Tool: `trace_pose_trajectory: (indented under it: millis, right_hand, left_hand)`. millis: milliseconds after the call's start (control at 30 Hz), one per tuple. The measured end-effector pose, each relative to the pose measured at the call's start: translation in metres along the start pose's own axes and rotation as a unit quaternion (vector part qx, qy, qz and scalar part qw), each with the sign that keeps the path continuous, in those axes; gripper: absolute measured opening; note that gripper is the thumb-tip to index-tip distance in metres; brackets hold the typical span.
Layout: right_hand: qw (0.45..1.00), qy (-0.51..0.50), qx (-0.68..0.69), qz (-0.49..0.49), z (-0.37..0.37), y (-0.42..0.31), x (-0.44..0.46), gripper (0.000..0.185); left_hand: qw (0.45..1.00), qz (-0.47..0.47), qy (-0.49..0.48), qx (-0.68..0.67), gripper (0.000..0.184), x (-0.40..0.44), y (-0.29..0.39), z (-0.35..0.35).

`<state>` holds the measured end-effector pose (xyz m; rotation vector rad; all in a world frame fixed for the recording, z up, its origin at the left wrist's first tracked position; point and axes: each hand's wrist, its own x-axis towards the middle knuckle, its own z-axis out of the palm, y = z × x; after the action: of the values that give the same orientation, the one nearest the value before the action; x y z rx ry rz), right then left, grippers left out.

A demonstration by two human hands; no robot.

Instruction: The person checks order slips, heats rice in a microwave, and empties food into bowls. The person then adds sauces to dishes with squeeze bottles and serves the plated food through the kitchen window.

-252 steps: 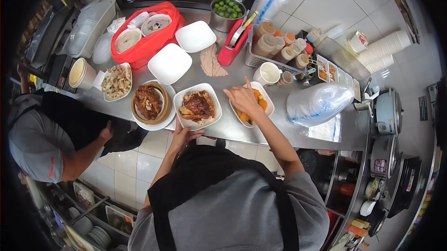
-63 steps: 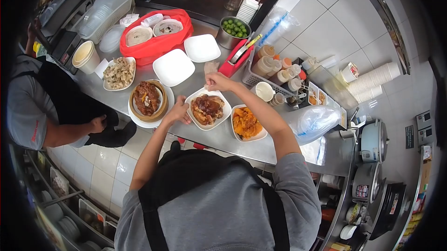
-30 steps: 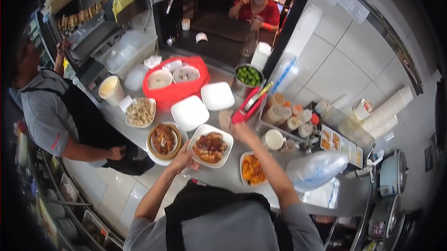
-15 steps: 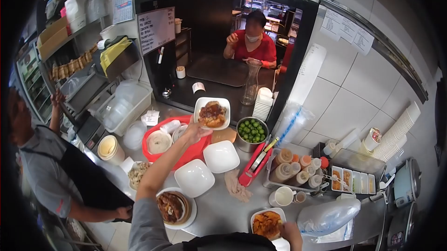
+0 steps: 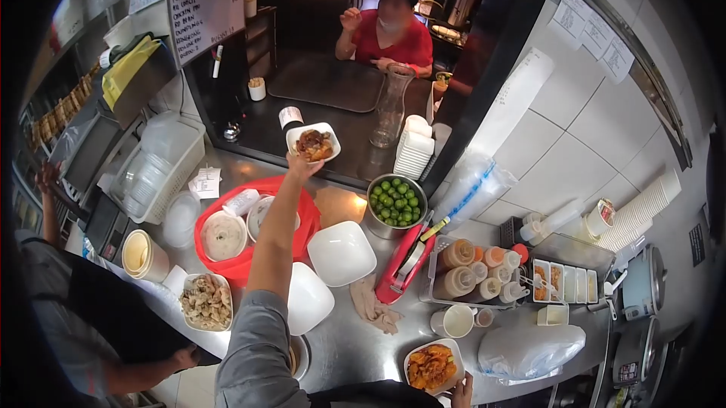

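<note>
Stretched far forward, my left hand (image 5: 304, 166) grips the near edge of a white bowl of brown saucy food (image 5: 314, 145) at the pass-through window. My right hand (image 5: 460, 391) is low in view, its fingers closed at the right rim of a white bowl of orange saucy food (image 5: 433, 366). Two white bowls (image 5: 342, 254) sit on the counter beneath my left arm, one partly covered by it. A red plastic bag (image 5: 203, 235) with round white containers (image 5: 224, 238) lies left of that arm. My left forearm hides part of the bag.
Beyond the window a person in red (image 5: 393, 34) stands behind a dark tray (image 5: 325, 83) and a glass carafe (image 5: 389, 109). A pot of green limes (image 5: 395, 204), red tongs (image 5: 399, 264) and sauce bottles (image 5: 460, 254) occupy the counter. At left stands a co-worker in a black apron (image 5: 106, 310).
My left hand has carried its bowl forward, further into the window. The right hand still holds the bowl of orange food. My view has shifted, and the co-worker appears further left.
</note>
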<state>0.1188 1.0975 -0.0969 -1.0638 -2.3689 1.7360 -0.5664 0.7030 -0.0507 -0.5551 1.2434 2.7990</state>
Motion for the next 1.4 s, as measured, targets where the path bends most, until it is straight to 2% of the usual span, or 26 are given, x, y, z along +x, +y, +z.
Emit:
trace_pose_trajectory:
  millis: [67, 133, 200, 233, 267, 300, 333, 400, 500, 600, 667, 733, 767, 800, 933, 1033, 1100, 1267, 1333, 1400]
  right_hand:
    - [0.999, -0.004, 0.008, -0.043, 0.002, -0.005, -0.003, 0.054]
    - [0.997, -0.026, 0.075, 0.003, 0.007, -0.020, -0.009, 0.056]
    - [0.989, -0.008, 0.133, 0.056, 0.018, -0.031, -0.014, 0.058]
    - [0.982, 0.026, 0.177, 0.068, 0.034, -0.042, -0.016, 0.029]
    - [0.987, -0.027, 0.145, 0.068, 0.031, -0.018, -0.009, 0.042]
    - [0.986, -0.025, 0.158, 0.051, 0.035, -0.028, -0.013, 0.040]
    - [0.984, -0.023, 0.173, 0.035, 0.041, -0.039, -0.015, 0.038]
    - [0.988, -0.034, 0.149, 0.011, 0.044, -0.042, -0.016, 0.037]
    - [0.991, -0.042, 0.129, 0.003, 0.043, -0.053, -0.020, 0.035]
    - [0.993, -0.049, 0.103, -0.019, 0.033, -0.084, -0.029, 0.033]
    - [0.995, -0.061, 0.037, -0.066, 0.023, -0.102, -0.030, 0.032]
    - [0.997, -0.050, 0.032, -0.053, 0.024, -0.137, -0.034, 0.032]
    - [0.997, -0.065, 0.010, -0.051, 0.021, -0.148, -0.031, 0.032]
    - [0.996, -0.079, -0.012, -0.050, 0.019, -0.159, -0.027, 0.032]
    - [0.983, -0.136, 0.068, -0.103, 0.039, -0.223, -0.005, 0.034]
    - [0.967, -0.183, 0.056, -0.169, 0.067, -0.267, 0.030, 0.033]
    - [0.965, -0.217, 0.112, -0.099, 0.097, -0.318, 0.045, 0.030]
    - [0.928, -0.290, 0.218, -0.086, 0.196, -0.379, 0.123, 0.033]
    - [0.914, -0.318, 0.245, -0.059, 0.238, -0.396, 0.161, 0.035]
    - [0.927, -0.285, 0.240, -0.037, 0.280, -0.412, 0.196, 0.036]
  left_hand:
    - [0.999, -0.040, 0.002, 0.001, 0.040, 0.012, 0.016, -0.008]
    - [0.998, -0.039, 0.003, 0.051, 0.046, 0.025, 0.029, -0.014]
    - [0.979, -0.063, 0.000, 0.196, 0.054, 0.065, 0.040, -0.040]
    - [0.975, -0.051, 0.033, 0.212, 0.055, 0.058, 0.047, -0.037]
    - [0.971, -0.039, 0.066, 0.228, 0.056, 0.049, 0.056, -0.033]
    - [0.966, -0.108, -0.055, 0.230, 0.049, 0.055, 0.071, -0.046]
    - [0.958, -0.105, -0.058, 0.262, 0.043, 0.060, 0.077, -0.051]
    - [0.955, -0.033, -0.046, 0.291, 0.057, 0.011, 0.100, -0.025]
    - [0.960, 0.006, -0.025, 0.280, 0.064, -0.056, 0.129, 0.004]
    - [0.974, -0.032, -0.070, 0.213, 0.071, -0.035, 0.148, -0.015]
    - [0.974, -0.019, -0.071, 0.213, 0.069, -0.051, 0.154, -0.011]
    - [0.974, -0.034, -0.096, 0.203, 0.068, -0.046, 0.157, -0.015]
    - [0.968, -0.005, -0.063, 0.242, 0.024, -0.076, 0.156, 0.001]
    - [0.968, -0.016, -0.072, 0.241, 0.024, -0.075, 0.152, -0.001]
    - [0.960, -0.019, -0.089, 0.266, 0.028, -0.092, 0.145, 0.013]
    - [0.951, -0.032, -0.119, 0.282, 0.029, -0.088, 0.140, 0.015]
    - [0.951, -0.025, -0.121, 0.282, 0.029, -0.079, 0.135, 0.016]
    - [0.953, -0.036, -0.075, 0.292, 0.037, -0.032, 0.121, 0.003]
    - [0.954, -0.050, -0.044, 0.291, 0.051, -0.015, 0.113, -0.001]
    - [0.963, -0.061, -0.042, 0.260, 0.057, -0.015, 0.108, 0.002]
